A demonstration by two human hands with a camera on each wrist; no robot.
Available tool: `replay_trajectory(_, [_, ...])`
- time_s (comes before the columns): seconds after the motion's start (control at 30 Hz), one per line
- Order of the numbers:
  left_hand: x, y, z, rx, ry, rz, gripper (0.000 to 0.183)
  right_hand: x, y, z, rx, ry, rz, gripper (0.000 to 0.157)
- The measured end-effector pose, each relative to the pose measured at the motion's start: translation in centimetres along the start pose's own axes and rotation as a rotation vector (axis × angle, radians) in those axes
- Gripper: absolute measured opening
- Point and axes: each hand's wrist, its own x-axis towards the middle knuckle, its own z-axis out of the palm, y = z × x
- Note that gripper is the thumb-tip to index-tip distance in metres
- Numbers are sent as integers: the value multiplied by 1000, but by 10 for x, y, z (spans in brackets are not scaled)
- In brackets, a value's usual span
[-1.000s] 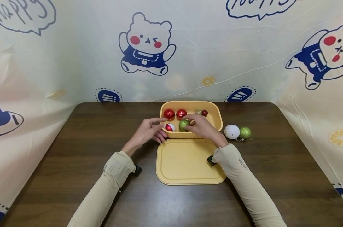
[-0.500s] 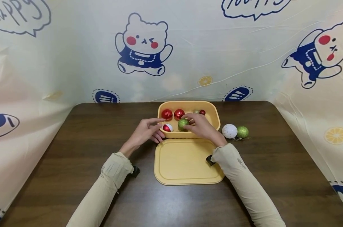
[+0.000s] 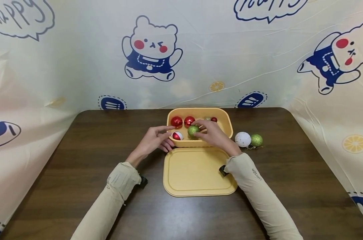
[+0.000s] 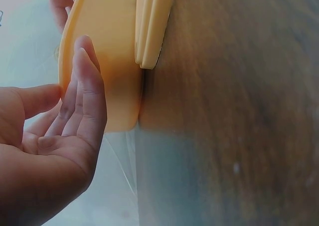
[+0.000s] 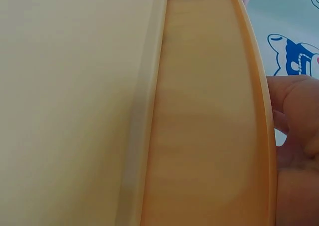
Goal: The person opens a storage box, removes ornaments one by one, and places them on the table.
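Note:
In the head view, a yellow box (image 3: pixel 199 143) stands near the table's far edge. The right hand (image 3: pixel 213 134) reaches over its front rim and holds a green glitter ball (image 3: pixel 193 131) between thumb and fingers, inside the box. At the box's left front corner, the left hand (image 3: pixel 155 139) touches the rim with fingers loosely extended. The left wrist view shows this hand's fingers (image 4: pixel 92 94) alongside the outer wall. Two shiny red balls (image 3: pixel 176 122), a red-and-white ball (image 3: pixel 177 135) and a small dark red ball (image 3: pixel 214 119) lie in the box. The right wrist view hides the held ball.
A flat yellow lid (image 3: pixel 199 173) lies on the brown table (image 3: pixel 109 150) in front of the box. To the box's right sit a white speckled ball (image 3: pixel 243 139) and another green glitter ball (image 3: pixel 256 140). A printed cloth (image 3: pixel 196 66) hangs behind the table.
The whole head view has shifted slightly. Both hands keep about the same place at the box, and the right hand still holds the green glitter ball.

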Motion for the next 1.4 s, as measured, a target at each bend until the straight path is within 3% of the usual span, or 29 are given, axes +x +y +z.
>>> replay_trajectory(0.43, [1,-1,1,-6,-18,10,39,-7,1,-12,-2,19,28,38])
replay_trajectory(1.4, [-2,-2,-2,-8,-19,30,41,-29,-4,-35,-51,105,-11,40])
